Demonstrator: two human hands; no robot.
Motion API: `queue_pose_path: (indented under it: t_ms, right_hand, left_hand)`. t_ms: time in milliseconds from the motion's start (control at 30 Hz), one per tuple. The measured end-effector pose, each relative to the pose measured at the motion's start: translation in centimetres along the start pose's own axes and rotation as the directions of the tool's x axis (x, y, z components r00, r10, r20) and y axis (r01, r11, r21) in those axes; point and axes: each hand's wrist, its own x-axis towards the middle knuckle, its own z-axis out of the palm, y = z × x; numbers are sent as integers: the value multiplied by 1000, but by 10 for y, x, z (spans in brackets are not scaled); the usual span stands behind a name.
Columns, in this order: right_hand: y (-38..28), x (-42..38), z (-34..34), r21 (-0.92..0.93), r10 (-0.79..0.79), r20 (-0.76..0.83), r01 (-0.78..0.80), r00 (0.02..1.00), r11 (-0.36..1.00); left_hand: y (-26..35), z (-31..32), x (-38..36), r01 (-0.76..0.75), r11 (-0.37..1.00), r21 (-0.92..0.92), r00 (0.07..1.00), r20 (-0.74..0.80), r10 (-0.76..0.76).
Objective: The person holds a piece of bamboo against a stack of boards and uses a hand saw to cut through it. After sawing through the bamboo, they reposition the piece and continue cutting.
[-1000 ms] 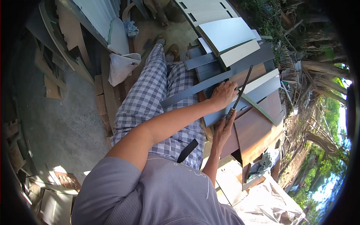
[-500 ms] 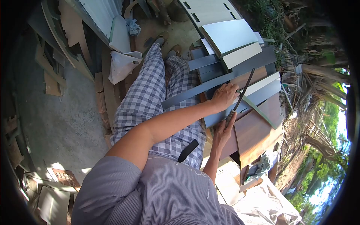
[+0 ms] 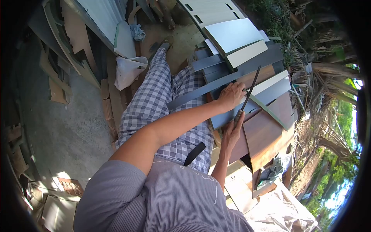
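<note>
My right hand is wrapped round the handle of a long, thin, dark file, which points up and away. My left hand lies just above it, fingers curled down at the end of a narrow green-edged strip. The file crosses that strip close to the left fingertips. Under both hands is a pile of grey and brown boards. A long dark grey board reaches from the pile across my checked trousers.
White and cream panels are stacked at the far end of the pile. Curved board offcuts lean on the left, near a white plastic bag. Brush and trees border the right side. Concrete floor lies on the left.
The file has shifted slightly, its handle moving a little up along with my right hand. My left hand stays at the strip. The whole view has shifted slightly.
</note>
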Motion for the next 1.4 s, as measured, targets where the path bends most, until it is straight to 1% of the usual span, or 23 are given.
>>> queue_pose_path:
  t_ms: [67,100,167,233,300,367,433,500,533,567,600,633,700,733,800,900,967,1000,1167,1233,1267,1333,1400]
  right_hand:
    - [0,-1,2,-7,-18,-12,17,1000,1000]
    - [1,-2,1,-4,-11,-24,10,1000,1000]
    - [4,-1,-2,-29,15,4,-15,1000,999]
    - [-8,-1,-3,-28,38,-27,-39,999,999]
    - [-23,0,-11,-17,175,99,-175,980,985]
    - [-22,1,-12,-37,183,102,-180,978,983]
    - [-24,2,-11,-42,242,155,-239,958,970]
    - [-21,2,-8,-63,226,155,-219,962,974]
    - [-16,0,-7,-65,152,127,-145,980,987]
    - [-12,-2,-7,-67,78,99,-72,992,995]
    - [-10,-3,-9,-71,89,100,-82,991,994]
    - [-10,-4,-10,-62,97,91,-92,991,994]
    - [-10,-7,-10,-49,115,71,-112,991,992]
    - [-9,-10,-11,-63,155,77,-151,985,987]
    - [-6,-14,-13,-89,202,90,-194,975,977]
    - [-6,-11,-18,-68,191,94,-185,977,980]
    - [-10,-6,-27,-80,206,138,-197,969,977]
    - [-25,-1,-30,-43,265,152,-261,952,964]
    - [-24,19,-25,-58,245,173,-238,954,970]
    - [-27,19,-22,-93,211,151,-199,966,976]
    - [-24,16,-22,-93,206,154,-193,966,977]
    - [-12,-1,-27,-166,190,156,-164,969,972]
    - [-13,-22,-32,-173,186,147,-159,972,972]
  left_hand:
    - [-1,-2,-1,1,1000,7,1000,9,-1]
    - [-2,-3,-2,-13,1000,3,1000,2,13]
    - [-2,-1,0,-47,999,-10,999,8,47]
    - [-5,-6,-2,-83,997,-7,996,9,83]
    - [-3,-5,-2,-111,994,-13,992,49,112]
    - [-5,-9,-2,-73,997,14,997,31,72]
    - [-2,-10,-5,-58,998,15,998,29,58]
    - [-1,-9,-8,-77,996,50,997,2,77]
    - [-2,-8,-10,-63,997,41,998,7,63]
    - [-1,-7,-12,-106,992,68,994,-23,108]
    - [-1,-6,-12,-156,983,100,986,-48,161]
    - [0,-6,-12,-157,983,100,986,-38,162]
    - [4,-5,-14,-161,964,210,986,3,164]
    - [4,-4,-13,-163,965,206,986,12,164]
    - [3,0,-15,-210,937,281,977,30,210]
    - [2,0,-17,-207,935,290,978,25,209]
    - [2,-2,-16,-217,932,290,976,28,218]
    - [2,-3,-16,-228,929,291,973,37,227]
    - [0,-3,-16,-225,929,293,974,67,215]
    - [-1,-3,-16,-217,929,301,976,59,209]
    - [0,-3,-17,-226,924,310,974,40,225]
    - [0,-3,-16,-238,918,318,970,19,244]
    - [0,-3,-17,-236,918,318,971,46,234]
